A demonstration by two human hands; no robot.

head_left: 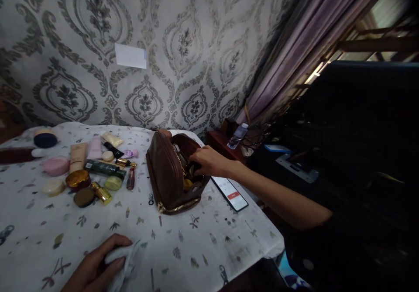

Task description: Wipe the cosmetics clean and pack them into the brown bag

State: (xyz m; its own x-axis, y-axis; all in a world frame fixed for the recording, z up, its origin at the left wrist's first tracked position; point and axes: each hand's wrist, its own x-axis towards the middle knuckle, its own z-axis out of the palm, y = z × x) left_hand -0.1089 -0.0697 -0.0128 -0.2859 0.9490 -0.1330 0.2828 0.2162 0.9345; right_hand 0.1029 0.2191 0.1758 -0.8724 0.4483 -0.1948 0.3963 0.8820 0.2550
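Observation:
A brown zippered cosmetic bag [163, 170] stands unzipped on the table, with small items inside, one of them yellow. My right hand [206, 160] reaches into its opening from the right, fingers curled down beside a dark item; what they grip is hidden. At the front of the table, my left hand [101, 261] is closed around a crumpled white cloth [122, 257]. Left of the bag lie cosmetics: a beige tube [77, 156], a dark green bottle [104, 168], a gold bottle [101, 193], an amber jar [77, 179] and a pink round container [56, 166].
A lit phone [234, 196] lies right of the bag, under my right forearm. A patterned white tablecloth [176, 244] covers the table. Behind it rises a wallpapered wall [183, 43]. A clear bottle [238, 135] stands past the far right corner, near a purple curtain [301, 43].

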